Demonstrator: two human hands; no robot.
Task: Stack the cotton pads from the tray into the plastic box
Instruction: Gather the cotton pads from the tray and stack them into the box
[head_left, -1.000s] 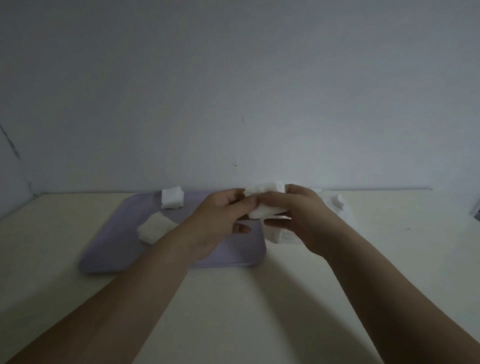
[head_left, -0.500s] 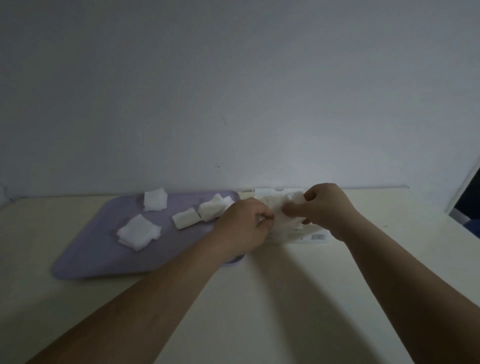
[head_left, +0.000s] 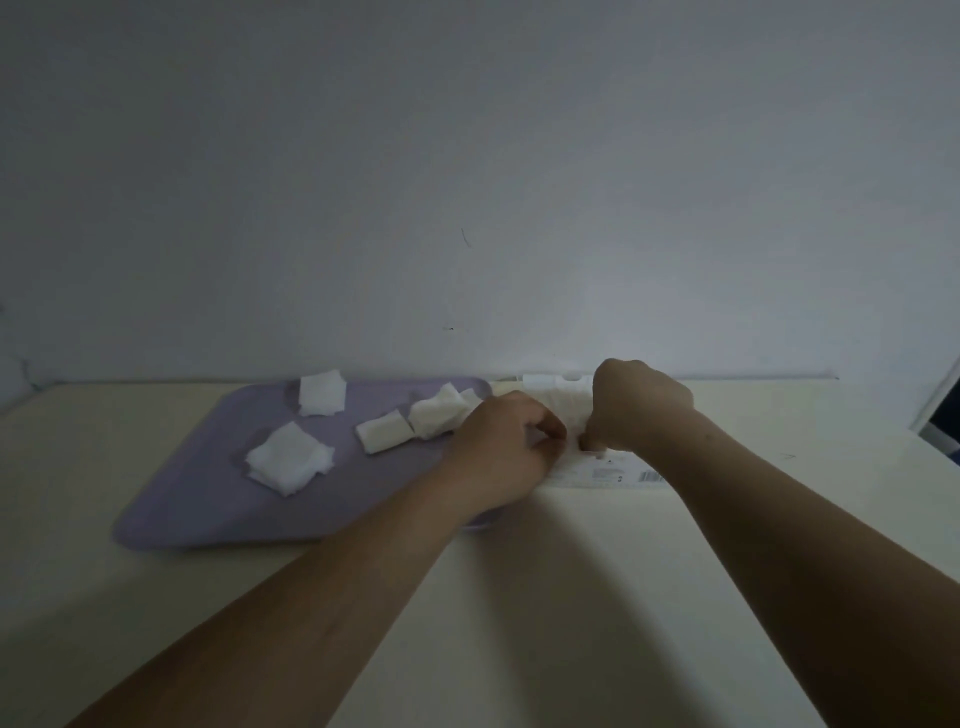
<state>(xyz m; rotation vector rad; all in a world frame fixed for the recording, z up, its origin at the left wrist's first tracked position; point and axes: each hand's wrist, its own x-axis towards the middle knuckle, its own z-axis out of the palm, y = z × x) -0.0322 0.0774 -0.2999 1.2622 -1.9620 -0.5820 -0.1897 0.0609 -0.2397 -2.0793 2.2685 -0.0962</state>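
Tray (head_left: 208, 499) plain pale lilac; cotton pads (head_left: 289, 463) on it white, unpatterned; plastic box (head_left: 605, 475) right of tray clear-whitish, black-and-white barcode label (head_left: 649, 476) on near side; table (head_left: 571, 597) under tray cream; wall (head_left: 467, 156) behind tray grey-white.

plastic box (head_left: 608, 470) label, barcode, print unreadable

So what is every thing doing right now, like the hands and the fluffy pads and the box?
Left hand: curled at the box.
Right hand: curled, pressing pads into the box.
Plastic box: open, pads inside.
Tray: flat on the table.
Loose cotton pads: lying scattered on the tray.
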